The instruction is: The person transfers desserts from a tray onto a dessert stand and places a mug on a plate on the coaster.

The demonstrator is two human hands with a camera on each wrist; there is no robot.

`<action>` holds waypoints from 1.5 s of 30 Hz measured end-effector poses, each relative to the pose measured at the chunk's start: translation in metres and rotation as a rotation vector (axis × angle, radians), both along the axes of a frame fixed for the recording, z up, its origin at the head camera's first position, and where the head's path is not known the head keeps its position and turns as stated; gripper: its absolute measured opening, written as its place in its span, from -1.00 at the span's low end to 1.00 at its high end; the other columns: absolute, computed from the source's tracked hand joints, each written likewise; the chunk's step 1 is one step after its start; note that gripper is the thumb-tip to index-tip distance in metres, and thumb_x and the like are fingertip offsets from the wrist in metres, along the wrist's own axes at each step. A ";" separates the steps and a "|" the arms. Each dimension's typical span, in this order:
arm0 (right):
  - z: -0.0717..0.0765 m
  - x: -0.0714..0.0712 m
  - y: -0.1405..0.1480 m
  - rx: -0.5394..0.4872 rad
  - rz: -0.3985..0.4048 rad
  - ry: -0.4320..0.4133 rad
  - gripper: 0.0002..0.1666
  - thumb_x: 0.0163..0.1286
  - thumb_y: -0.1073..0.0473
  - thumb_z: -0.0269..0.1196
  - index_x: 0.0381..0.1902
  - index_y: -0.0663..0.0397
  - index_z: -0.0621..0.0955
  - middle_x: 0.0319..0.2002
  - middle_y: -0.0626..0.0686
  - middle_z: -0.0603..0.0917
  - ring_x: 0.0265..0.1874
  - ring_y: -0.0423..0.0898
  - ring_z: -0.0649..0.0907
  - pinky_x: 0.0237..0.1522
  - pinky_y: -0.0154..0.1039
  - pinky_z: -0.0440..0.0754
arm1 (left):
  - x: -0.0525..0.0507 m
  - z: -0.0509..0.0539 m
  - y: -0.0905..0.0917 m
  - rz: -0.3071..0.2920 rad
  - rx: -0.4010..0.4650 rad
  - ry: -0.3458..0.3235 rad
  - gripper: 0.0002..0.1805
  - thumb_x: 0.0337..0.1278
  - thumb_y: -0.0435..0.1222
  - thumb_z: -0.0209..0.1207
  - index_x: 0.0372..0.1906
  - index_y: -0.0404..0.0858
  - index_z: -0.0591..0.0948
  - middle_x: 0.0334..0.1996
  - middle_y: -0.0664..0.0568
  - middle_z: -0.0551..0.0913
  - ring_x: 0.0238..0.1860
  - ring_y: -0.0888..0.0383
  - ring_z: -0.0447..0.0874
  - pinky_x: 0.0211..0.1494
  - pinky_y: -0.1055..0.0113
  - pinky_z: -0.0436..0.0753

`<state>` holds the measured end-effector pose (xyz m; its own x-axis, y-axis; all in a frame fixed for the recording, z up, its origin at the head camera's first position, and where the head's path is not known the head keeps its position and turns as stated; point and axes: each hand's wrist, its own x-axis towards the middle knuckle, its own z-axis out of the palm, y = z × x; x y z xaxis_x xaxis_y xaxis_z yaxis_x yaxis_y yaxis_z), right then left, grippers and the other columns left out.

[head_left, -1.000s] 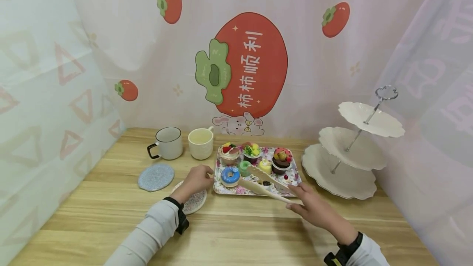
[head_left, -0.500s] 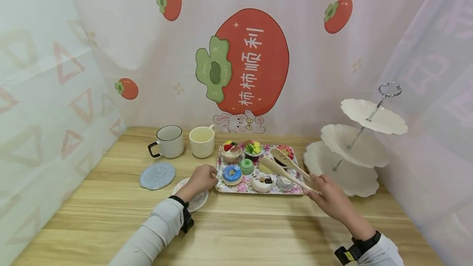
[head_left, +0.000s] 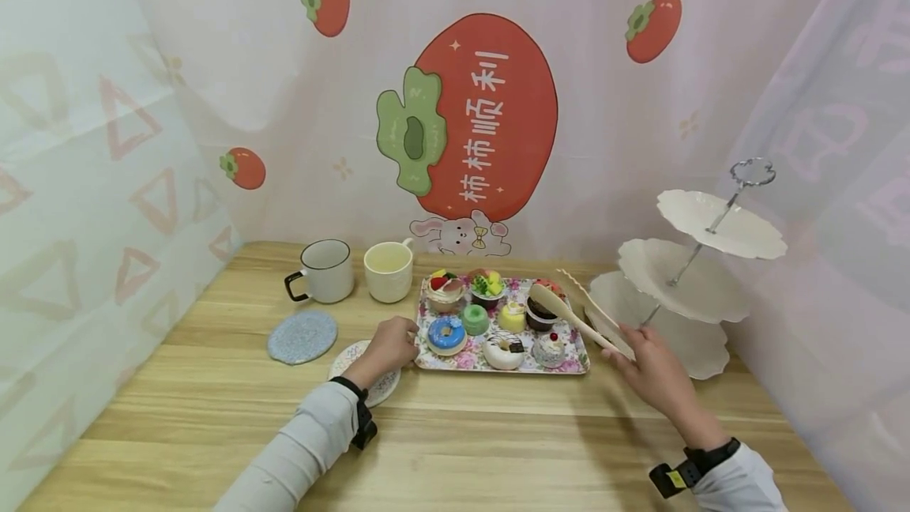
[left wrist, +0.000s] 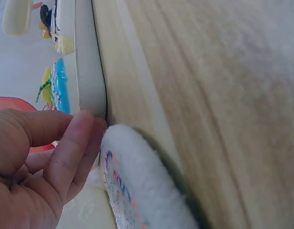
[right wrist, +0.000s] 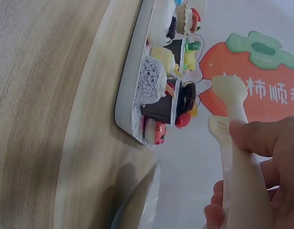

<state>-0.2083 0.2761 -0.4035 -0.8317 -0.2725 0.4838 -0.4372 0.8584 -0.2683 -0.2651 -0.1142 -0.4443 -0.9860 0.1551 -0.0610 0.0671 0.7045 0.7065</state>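
A pair of light tongs is gripped in my right hand, their tips above the chocolate cupcake at the tray's right. The tips stand apart with nothing between them in the right wrist view. My left hand pinches the left edge of the floral tray; the left wrist view shows its fingertips at the tray wall. Toy sweets fill the tray, among them a blue doughnut, a white doughnut, a green cake and a cherry-topped grey cake.
A white three-tier stand rises at the right, close to the tongs. Two mugs, a black-rimmed one and a cream one, stand at back left. A blue coaster lies before them; a speckled coaster lies under my left wrist.
My right hand has carried the tongs rightward, from over the white doughnut and yellow cake to the tray's right side. My left hand keeps its place at the tray's edge.
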 end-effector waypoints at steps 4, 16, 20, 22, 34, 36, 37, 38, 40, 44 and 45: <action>0.001 -0.002 0.004 -0.003 -0.041 -0.050 -0.40 0.14 0.26 0.34 0.04 0.59 0.44 -0.28 0.37 0.49 -0.36 0.19 0.52 -0.34 0.08 0.48 | 0.000 0.002 0.001 0.029 0.007 -0.034 -0.51 -0.12 -0.57 0.17 0.06 -0.56 0.48 -0.62 -0.04 0.51 -0.67 0.19 0.55 -0.59 0.39 0.54; -0.006 -0.016 0.011 0.035 -0.027 -0.051 -0.50 0.18 0.25 0.31 -0.05 0.58 0.49 -0.39 0.33 0.52 -0.36 0.24 0.53 -0.31 0.12 0.46 | 0.003 0.000 0.003 0.051 0.031 -0.020 -0.54 -0.16 -0.59 0.17 0.01 -0.55 0.52 -0.39 -0.24 0.62 -0.67 0.20 0.55 -0.57 0.37 0.55; -0.009 -0.021 0.008 0.029 -0.021 -0.061 -0.61 0.18 0.22 0.31 -0.16 0.46 0.53 -0.49 0.18 0.49 -0.42 0.16 0.52 -0.38 0.07 0.45 | 0.003 -0.001 0.003 0.047 0.026 -0.006 -0.60 -0.15 -0.60 0.16 -0.05 -0.53 0.57 -0.50 -0.15 0.60 -0.67 0.20 0.54 -0.56 0.37 0.54; -0.010 -0.022 0.007 0.020 -0.021 -0.079 -0.62 0.19 0.22 0.30 -0.19 0.46 0.53 -0.50 0.19 0.50 -0.42 0.15 0.52 -0.38 0.07 0.45 | 0.003 -0.001 0.002 0.048 0.023 -0.006 -0.61 -0.15 -0.60 0.15 -0.06 -0.52 0.58 -0.60 -0.09 0.56 -0.68 0.20 0.54 -0.56 0.36 0.54; -0.012 -0.022 0.004 -0.088 -0.012 -0.261 -0.52 0.29 0.18 0.22 -0.07 0.59 0.51 -0.24 0.42 0.58 -0.24 0.28 0.57 -0.19 0.16 0.48 | 0.002 -0.003 0.004 0.040 0.009 -0.009 -0.60 -0.14 -0.60 0.14 -0.04 -0.52 0.56 -0.68 -0.05 0.52 -0.69 0.20 0.52 -0.56 0.37 0.52; -0.011 -0.021 0.004 -0.078 -0.012 -0.238 -0.47 0.29 0.17 0.21 -0.04 0.64 0.46 -0.20 0.48 0.55 -0.20 0.35 0.55 -0.16 0.19 0.46 | 0.002 -0.003 0.004 0.040 0.009 -0.005 -0.55 -0.13 -0.60 0.13 0.02 -0.54 0.53 -0.72 -0.01 0.50 -0.69 0.19 0.53 -0.54 0.36 0.53; -0.011 -0.021 0.004 -0.070 -0.011 -0.223 -0.45 0.29 0.18 0.22 -0.03 0.67 0.44 -0.20 0.50 0.53 -0.19 0.37 0.53 -0.16 0.21 0.45 | 0.002 -0.004 0.004 0.038 0.006 -0.001 -0.55 -0.13 -0.60 0.12 0.02 -0.54 0.53 -0.74 -0.01 0.50 -0.69 0.19 0.53 -0.54 0.36 0.53; -0.010 -0.021 0.003 -0.062 -0.013 -0.208 -0.44 0.28 0.18 0.22 -0.03 0.68 0.43 -0.21 0.50 0.53 -0.20 0.38 0.53 -0.17 0.21 0.45 | 0.001 -0.004 0.003 0.036 0.003 0.003 -0.55 -0.12 -0.60 0.12 0.03 -0.54 0.52 -0.75 -0.01 0.50 -0.70 0.19 0.53 -0.54 0.36 0.52; -0.008 -0.020 0.003 -0.047 -0.012 -0.176 -0.44 0.25 0.19 0.24 -0.04 0.66 0.44 -0.27 0.45 0.54 -0.25 0.33 0.55 -0.21 0.19 0.47 | 0.001 -0.004 0.003 0.033 0.000 0.007 -0.55 -0.11 -0.59 0.12 0.04 -0.55 0.51 -0.76 -0.01 0.50 -0.70 0.18 0.54 -0.54 0.36 0.52; -0.005 -0.021 0.002 -0.019 -0.012 -0.154 -0.48 0.24 0.19 0.24 -0.05 0.62 0.47 -0.32 0.36 0.56 -0.30 0.26 0.56 -0.26 0.15 0.49 | 0.003 -0.003 0.003 0.031 0.005 0.003 -0.53 -0.08 -0.59 0.11 0.07 -0.56 0.47 -0.76 -0.01 0.50 -0.69 0.16 0.56 -0.53 0.35 0.54; -0.004 -0.021 0.002 -0.011 -0.013 -0.158 -0.48 0.26 0.18 0.23 -0.05 0.62 0.47 -0.31 0.37 0.56 -0.28 0.26 0.56 -0.24 0.15 0.49 | 0.003 -0.002 0.003 0.031 0.010 0.001 -0.52 -0.08 -0.59 0.11 0.08 -0.57 0.46 -0.76 -0.01 0.51 -0.69 0.16 0.57 -0.52 0.35 0.54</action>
<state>-0.2296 0.2781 -0.4074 -0.9011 -0.2567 0.3495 -0.3779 0.8601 -0.3427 -0.2618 -0.1107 -0.4464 -0.9904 0.1251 -0.0588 0.0461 0.6994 0.7132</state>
